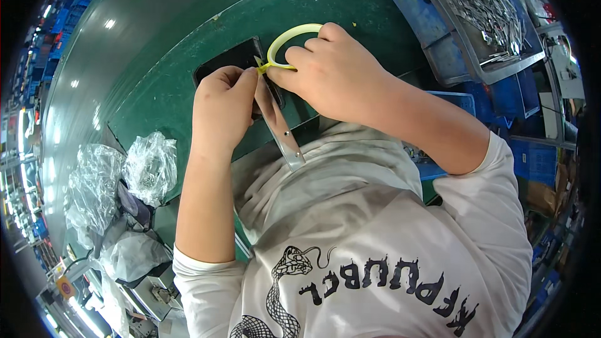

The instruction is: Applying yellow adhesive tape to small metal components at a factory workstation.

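My right hand (332, 69) is closed around a pale yellow-green roll of tape (274, 44), its fingers curled over the ring's right side. A short yellow piece of tape (263, 69) runs from the roll to my left hand (222, 106). That hand is closed too, with thumb and forefinger pinching the upper end of a shiny flat metal strip (278, 126) that has small holes. The strip slants down toward my lap. Behind both hands lies a dark flat rectangular thing (228, 56) on the green tabletop (169, 87); my left hand partly hides it.
Crumpled clear plastic bags (150, 166) lie at the left. A grey-blue bin (441, 44) holding many thin metal pieces (479, 0) stands at the far right. Blue crates (535, 159) sit beyond my right arm. A long shiny surface (113, 44) curves along the far left.
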`<action>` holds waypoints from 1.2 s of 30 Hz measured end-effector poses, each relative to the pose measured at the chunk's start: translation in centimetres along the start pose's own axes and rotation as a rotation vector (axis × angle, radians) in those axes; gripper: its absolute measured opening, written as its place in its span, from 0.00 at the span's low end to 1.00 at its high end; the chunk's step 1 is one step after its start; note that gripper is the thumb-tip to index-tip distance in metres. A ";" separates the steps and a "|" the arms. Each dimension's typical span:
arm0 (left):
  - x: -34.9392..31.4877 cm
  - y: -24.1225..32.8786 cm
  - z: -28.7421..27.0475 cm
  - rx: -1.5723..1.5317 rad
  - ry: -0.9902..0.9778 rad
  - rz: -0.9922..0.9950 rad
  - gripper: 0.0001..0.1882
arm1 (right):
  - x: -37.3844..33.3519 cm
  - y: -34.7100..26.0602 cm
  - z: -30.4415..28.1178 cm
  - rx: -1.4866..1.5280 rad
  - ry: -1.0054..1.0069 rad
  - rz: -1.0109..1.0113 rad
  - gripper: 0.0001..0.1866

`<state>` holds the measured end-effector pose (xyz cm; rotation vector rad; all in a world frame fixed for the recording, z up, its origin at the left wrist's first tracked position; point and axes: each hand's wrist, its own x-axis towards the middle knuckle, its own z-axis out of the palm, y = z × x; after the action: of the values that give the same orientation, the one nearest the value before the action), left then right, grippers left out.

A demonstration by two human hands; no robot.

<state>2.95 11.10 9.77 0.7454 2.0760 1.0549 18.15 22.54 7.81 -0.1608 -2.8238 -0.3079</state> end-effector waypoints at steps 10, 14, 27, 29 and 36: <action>0.4 0.3 0.2 0.018 0.030 0.011 0.16 | 0.1 0.2 0.4 0.033 0.044 0.012 0.14; 0.8 -0.2 0.1 0.015 0.020 0.031 0.16 | 0.1 0.4 0.8 0.080 0.095 0.023 0.13; 1.4 -0.5 0.4 0.028 0.037 0.016 0.16 | -0.9 1.4 2.4 0.148 0.046 0.102 0.16; 1.3 -0.5 0.3 0.015 0.053 0.012 0.16 | -1.3 1.6 2.5 0.153 0.014 0.122 0.16; -1.0 -1.8 -1.4 -0.284 -0.015 0.067 0.12 | -4.4 1.5 3.9 0.189 0.026 0.108 0.18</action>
<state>2.12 8.79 9.15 0.6793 1.8469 1.3429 21.45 24.49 3.16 -0.2639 -2.7858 -0.0186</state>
